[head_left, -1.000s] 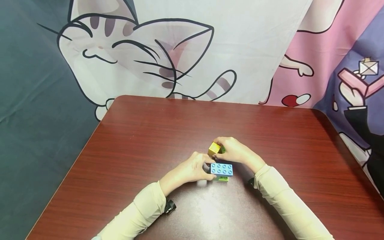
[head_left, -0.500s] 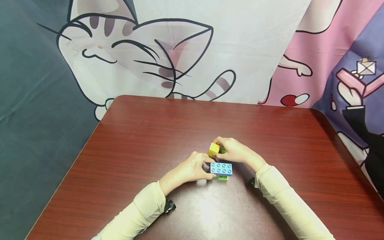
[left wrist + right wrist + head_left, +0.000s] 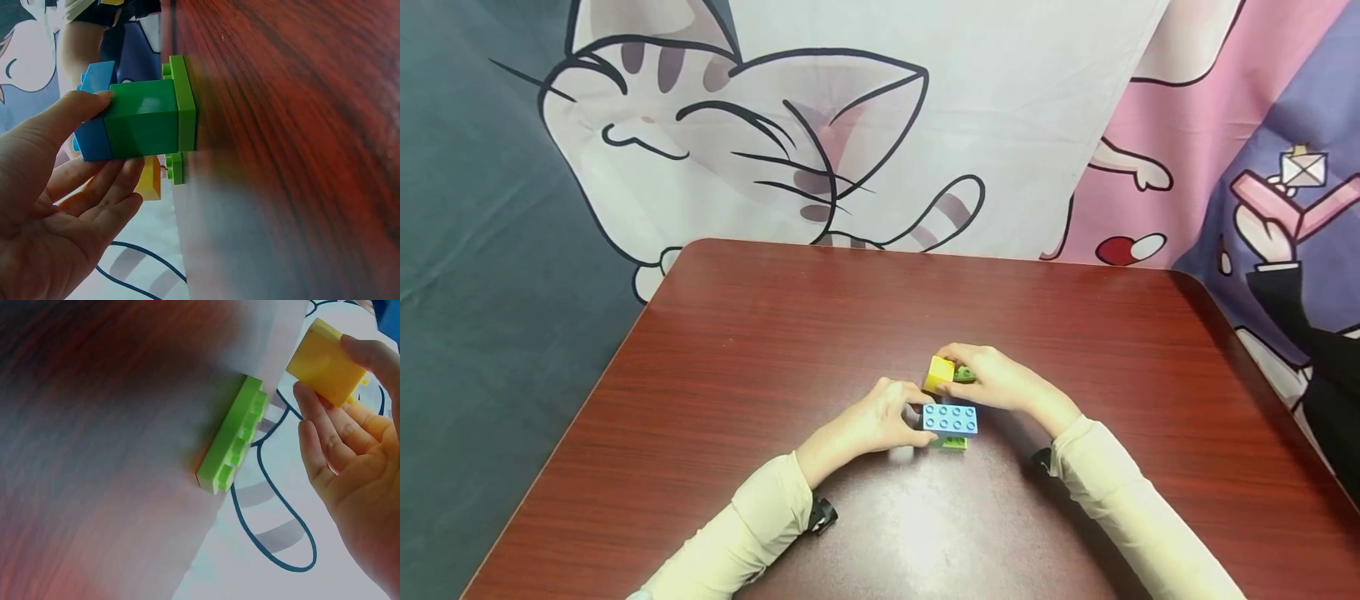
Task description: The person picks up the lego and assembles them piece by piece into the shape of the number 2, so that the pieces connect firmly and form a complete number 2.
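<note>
My left hand [image 3: 880, 417] pinches a stack of toy building bricks between thumb and fingers. On top sits a blue brick [image 3: 950, 418] with studs facing up, over a dark green brick [image 3: 142, 119]. Beneath both is a flat light green brick [image 3: 185, 103], wider than the dark green one and right at the tabletop. My right hand [image 3: 1003, 382] holds a yellow brick [image 3: 326, 362] by thumb and fingertips, tilted, its studs turned toward the palm. Apart from it, a second flat light green brick [image 3: 230, 437] lies on the table, studs up, partly hidden by the right hand in the head view.
The reddish-brown wooden table [image 3: 775, 333] extends around both hands, with a glare patch in front of them. Behind its far edge hangs a cloth [image 3: 1030, 100] printed with a cartoon cat. Dark straps sit at both wrists.
My right hand has shifted slightly to the right with the yellow brick, and more of the flat light green brick beside it shows. My left hand keeps its grip on the stack.
</note>
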Tool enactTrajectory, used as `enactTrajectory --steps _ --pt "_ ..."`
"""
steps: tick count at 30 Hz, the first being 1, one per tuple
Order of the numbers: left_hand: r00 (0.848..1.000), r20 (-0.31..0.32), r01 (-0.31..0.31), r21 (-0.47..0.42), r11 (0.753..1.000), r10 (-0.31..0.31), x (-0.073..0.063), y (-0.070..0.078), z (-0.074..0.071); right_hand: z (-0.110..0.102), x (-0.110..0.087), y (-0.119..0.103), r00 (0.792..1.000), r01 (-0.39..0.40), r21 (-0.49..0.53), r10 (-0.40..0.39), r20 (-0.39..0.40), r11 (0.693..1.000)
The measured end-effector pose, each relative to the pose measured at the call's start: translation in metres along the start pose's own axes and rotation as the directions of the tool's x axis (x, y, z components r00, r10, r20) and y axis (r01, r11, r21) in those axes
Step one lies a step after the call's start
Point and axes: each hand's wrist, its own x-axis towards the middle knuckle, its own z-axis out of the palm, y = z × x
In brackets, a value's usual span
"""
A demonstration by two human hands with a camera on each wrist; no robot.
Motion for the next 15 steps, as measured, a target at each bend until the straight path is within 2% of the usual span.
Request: enactTrajectory --steps 4,8,15 --pt "1.0 0.003 -0.006 0.014 1.0 0.006 0.0 -0.001 -0.001 -0.005 -0.005 -0.002 1.0 0.001 -0.017 -0.001 -0.023 1.0" --pt "0.999 -0.009 -0.04 0.033 0.999 0.04 0.001 -0.001 -0.001 -0.01 -0.013 -0.004 0.999 -0.016 -0.005 0.016 -0.051 1.0" --pt "1.0 -0.004 -0.03 -0.021 0.999 0.03 0.001 -0.002 0.0 -0.016 -0.027 -0.013 0.994 -0.067 0.027 0.069 -0.089 0.997"
